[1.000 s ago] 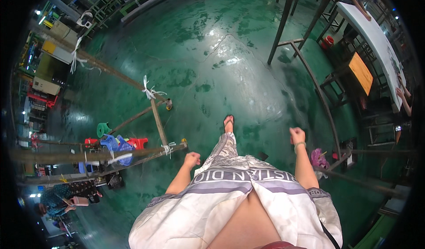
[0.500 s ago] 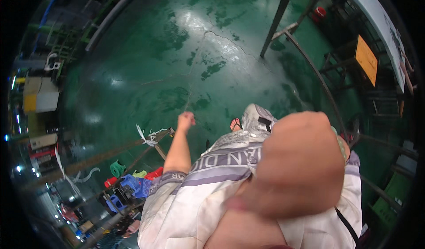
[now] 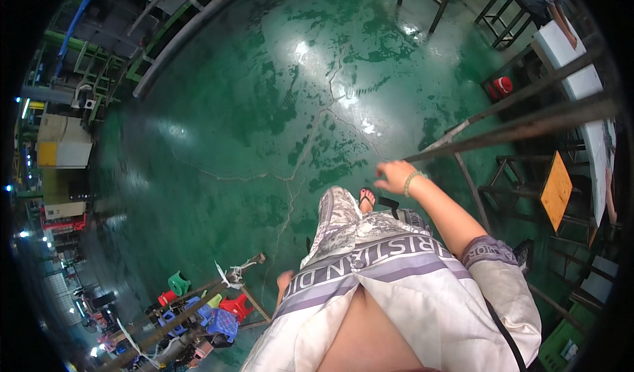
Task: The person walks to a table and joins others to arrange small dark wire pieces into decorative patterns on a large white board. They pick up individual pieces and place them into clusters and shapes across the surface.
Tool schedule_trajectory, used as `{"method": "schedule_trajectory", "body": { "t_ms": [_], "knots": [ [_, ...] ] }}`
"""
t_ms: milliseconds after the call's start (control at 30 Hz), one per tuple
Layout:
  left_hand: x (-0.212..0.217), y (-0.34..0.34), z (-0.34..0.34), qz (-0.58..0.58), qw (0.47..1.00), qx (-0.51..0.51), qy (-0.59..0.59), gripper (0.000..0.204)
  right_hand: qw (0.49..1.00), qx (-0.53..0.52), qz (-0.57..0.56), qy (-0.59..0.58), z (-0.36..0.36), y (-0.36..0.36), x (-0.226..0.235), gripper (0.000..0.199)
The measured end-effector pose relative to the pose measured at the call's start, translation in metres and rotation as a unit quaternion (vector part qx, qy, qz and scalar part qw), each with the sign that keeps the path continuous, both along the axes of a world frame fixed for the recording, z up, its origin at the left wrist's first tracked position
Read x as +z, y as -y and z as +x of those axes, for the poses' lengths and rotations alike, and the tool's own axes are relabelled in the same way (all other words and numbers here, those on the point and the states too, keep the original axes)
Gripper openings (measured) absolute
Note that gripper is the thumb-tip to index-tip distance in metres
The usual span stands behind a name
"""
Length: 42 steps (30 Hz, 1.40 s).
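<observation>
Overhead, the view drops onto a person standing on a glossy green floor (image 3: 251, 127), cracked in long thin lines. The right hand (image 3: 394, 176) is out in front at the end of an outstretched arm, a bead bracelet (image 3: 411, 182) on the wrist. It holds nothing; the fingers look loosely curled, though they are too small to say whether they are released or half closed.

What lies nearest that hand is the rusty bar (image 3: 508, 134) — a long metal bar that starts just beyond the fingertips and runs away to the person's right and upward across the picture, toward a white table (image 3: 581, 81). Its near end sits just beside the hand, apart from it as far as I can tell, and its long axis points from the hand outward to the right. A thinner strut (image 3: 472, 190) slants down from the same spot, passing just right of the forearm.

The left hand (image 3: 284, 281) hangs low beside the patterned robe, only partly seen, so its grip cannot be told — it is well apart from the bar, and the right hand is far the nearer. A sandalled foot (image 3: 367, 199) shows below the right hand.

To the lower left stands a bar frame (image 3: 218, 293) with small coloured stools (image 3: 211, 309) heaped by it. A wooden stool (image 3: 556, 190) stands to the right.
</observation>
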<state>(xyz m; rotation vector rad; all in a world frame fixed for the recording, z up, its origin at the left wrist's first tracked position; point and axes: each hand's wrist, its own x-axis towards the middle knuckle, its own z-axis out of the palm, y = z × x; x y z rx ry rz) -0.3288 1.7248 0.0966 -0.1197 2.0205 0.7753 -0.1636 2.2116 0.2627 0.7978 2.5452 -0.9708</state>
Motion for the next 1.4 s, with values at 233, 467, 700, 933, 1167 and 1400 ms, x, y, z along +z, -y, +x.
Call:
{"method": "schedule_trajectory", "body": {
  "t_ms": [233,467,700,933,1167,1400],
  "knots": [
    [-0.02,-0.111,-0.082,-0.088,0.984,-0.152,0.04,0.013,0.961,-0.091,-0.252,0.071,0.053,-0.042,-0.187,0.031],
    [0.016,-0.455,-0.31,0.032,0.97,-0.23,-0.069,0.012,0.8,-0.552,-0.229,-0.047,0.024,-0.141,-0.165,0.036],
    [0.078,-0.918,-0.396,0.247,0.82,-0.445,-0.26,0.023,0.665,-0.732,-0.107,-0.101,0.0,-0.222,-0.072,0.03],
    [0.233,-1.165,-0.098,0.426,0.622,-0.626,-0.199,0.024,0.506,-0.858,0.038,-0.08,0.048,-0.334,0.02,0.037],
    [0.298,-1.232,0.086,0.284,0.509,-0.8,-0.144,0.04,0.206,-0.878,0.37,-0.225,0.102,-0.45,0.179,0.064],
    [0.369,-1.388,0.245,0.377,0.411,-0.81,-0.182,0.04,0.299,-0.81,0.476,-0.166,0.155,-0.49,0.294,0.053]
  ]
}}
